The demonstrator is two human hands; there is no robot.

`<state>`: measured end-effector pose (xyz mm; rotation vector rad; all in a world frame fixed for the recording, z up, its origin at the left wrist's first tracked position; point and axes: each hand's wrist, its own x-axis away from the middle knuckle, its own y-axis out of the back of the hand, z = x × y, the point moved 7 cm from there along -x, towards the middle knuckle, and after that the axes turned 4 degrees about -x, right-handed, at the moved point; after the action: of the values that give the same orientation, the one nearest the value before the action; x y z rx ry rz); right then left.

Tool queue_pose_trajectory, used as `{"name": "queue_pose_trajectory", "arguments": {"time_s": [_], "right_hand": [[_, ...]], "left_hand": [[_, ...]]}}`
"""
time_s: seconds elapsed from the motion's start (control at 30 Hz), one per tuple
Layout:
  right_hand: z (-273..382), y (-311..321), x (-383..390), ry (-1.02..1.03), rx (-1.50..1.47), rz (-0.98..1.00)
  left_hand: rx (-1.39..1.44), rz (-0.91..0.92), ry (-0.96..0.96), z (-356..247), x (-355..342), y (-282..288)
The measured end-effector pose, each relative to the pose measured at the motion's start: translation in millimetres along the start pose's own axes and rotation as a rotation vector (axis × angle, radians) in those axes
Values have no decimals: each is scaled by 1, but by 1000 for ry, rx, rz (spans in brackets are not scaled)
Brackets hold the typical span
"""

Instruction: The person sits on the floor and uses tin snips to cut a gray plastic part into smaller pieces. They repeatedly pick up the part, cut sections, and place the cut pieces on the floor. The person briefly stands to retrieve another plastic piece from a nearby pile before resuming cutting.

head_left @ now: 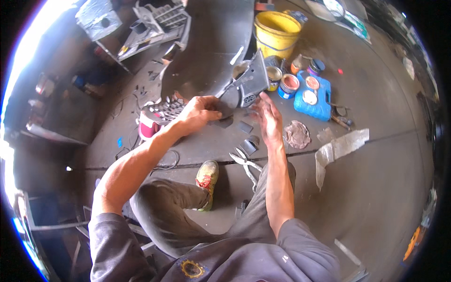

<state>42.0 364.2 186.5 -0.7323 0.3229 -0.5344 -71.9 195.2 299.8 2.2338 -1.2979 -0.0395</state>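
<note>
L hand (198,114) curled, thumb in close to the fingers; can't tell if it's gripping anything. R hand (270,123) loosely open, nothing visible in its grasp. Grey part (254,82) is up btwn them, at 2 o'clock from L & 11 from R, nr the R fingertips; contact unclear. Dark curved panel (211,47): 12 from L. From R, on the floor (357,197): blue tin (287,88) 1, blue case (324,96) 2, crumpled wad (297,134) 4, pliers (244,161) 7; yellow bucket (275,44) 12, further off.

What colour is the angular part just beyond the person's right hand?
The angular part is grey; it shows in the head view, the only one.
</note>
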Motion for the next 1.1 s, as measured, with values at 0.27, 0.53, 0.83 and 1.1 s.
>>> {"name": "queue_pose_trajectory", "arguments": {"time_s": [0.27, 0.53, 0.83, 1.1], "right_hand": [[-9, 33, 15, 12, 386, -146], [-34, 61, 30, -95, 688, -189], [-82, 47, 17, -14, 896, -220], [-117, 72, 13, -262, 1313, -80]], "left_hand": [[682, 335, 182, 115, -50, -74], [1247, 532, 487, 172, -28, -136], [1383, 424, 663, 233, 7, -120], [1641, 349, 644, 282, 10, -143]]}}
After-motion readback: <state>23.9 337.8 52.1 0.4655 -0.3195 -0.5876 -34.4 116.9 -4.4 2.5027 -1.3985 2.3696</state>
